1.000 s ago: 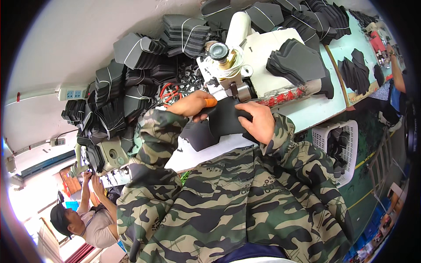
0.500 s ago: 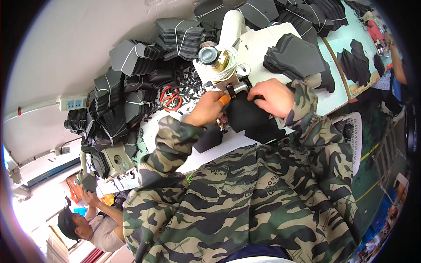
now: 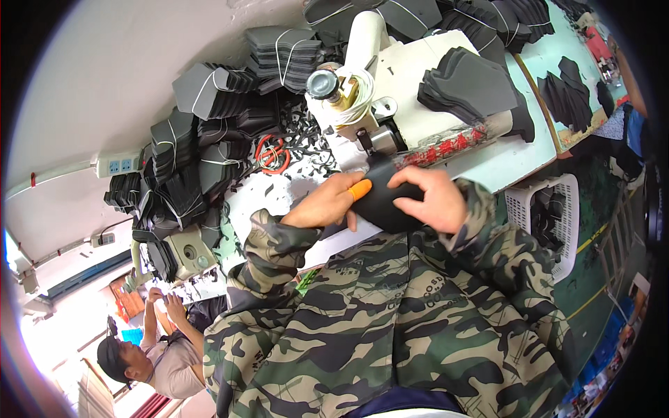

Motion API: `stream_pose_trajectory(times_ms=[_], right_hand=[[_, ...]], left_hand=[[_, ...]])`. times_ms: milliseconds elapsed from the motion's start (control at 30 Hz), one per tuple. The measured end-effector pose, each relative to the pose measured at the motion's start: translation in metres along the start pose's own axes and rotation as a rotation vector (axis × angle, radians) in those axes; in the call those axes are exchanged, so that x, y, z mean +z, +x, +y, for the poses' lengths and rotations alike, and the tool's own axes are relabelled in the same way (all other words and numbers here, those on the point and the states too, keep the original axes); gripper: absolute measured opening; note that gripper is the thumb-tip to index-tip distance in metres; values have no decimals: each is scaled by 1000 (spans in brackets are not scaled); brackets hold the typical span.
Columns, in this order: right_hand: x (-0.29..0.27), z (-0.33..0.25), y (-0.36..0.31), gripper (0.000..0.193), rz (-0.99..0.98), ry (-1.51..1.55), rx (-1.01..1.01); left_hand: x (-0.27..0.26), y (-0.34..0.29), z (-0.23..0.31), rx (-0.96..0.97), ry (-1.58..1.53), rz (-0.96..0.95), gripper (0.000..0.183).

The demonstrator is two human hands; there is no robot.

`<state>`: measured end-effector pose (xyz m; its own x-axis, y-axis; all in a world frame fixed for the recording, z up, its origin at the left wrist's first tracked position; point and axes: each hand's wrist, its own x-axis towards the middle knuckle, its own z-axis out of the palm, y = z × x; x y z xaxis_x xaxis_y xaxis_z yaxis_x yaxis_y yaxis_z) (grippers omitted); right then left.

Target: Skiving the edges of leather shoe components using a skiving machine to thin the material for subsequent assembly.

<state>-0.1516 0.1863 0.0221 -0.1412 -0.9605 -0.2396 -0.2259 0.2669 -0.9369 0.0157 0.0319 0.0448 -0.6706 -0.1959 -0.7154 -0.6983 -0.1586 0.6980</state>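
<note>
A black sheet piece [image 3: 382,202], perhaps foam or fabric, is between my hands, with its far edge close to the head of a white machine [image 3: 352,132]. My left hand [image 3: 324,202] grips the piece's left side; an orange finger cover [image 3: 359,189] is on one digit. My right hand [image 3: 437,200] is on the piece's right side, its thumb and bent fingers closed on the material. Beyond the piece sits the machine's metal roller part [image 3: 387,139], beside a worn bar with red markings [image 3: 446,148]. The piece's underside is hidden.
Bundled stacks of dark panels [image 3: 282,59] line the wall side. Black scraps and red-handled scissors [image 3: 273,155] lie left of the machine. Loose dark panels [image 3: 467,87] rest on its right. A white basket [image 3: 557,223] stands at right. Another person [image 3: 157,359] works at lower left.
Both hands and the black piece have come toward me, away from the machine head. The bar with red markings is now uncovered. The other person's hands have lowered.
</note>
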Motion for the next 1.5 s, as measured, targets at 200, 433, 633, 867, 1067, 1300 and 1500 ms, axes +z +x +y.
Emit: stream_pose_trajectory(times_ms=[200,433,633,867,1067,1300,1500], right_hand=[[57,-9,13,61,-269,162,9],[45,-5,14,66,-185,241,72],[26,11,-9,47,254,348,198],[22,40,-12,32,229,622,232],[-5,36,-16,27,267,580,227],[-105,-14,-10,20,856,309,-195],[-166,-21,22,17,1153,-481,-642]], left_hand=[[-52,43,-56,-91,-52,45,31],[-53,77,-25,147,216,6,30],[-15,44,-11,-105,-181,166,30],[-7,43,1,-75,-156,176,24],[-3,44,-11,3,66,268,18],[61,78,57,731,648,889,44],[44,159,71,443,587,906,31]])
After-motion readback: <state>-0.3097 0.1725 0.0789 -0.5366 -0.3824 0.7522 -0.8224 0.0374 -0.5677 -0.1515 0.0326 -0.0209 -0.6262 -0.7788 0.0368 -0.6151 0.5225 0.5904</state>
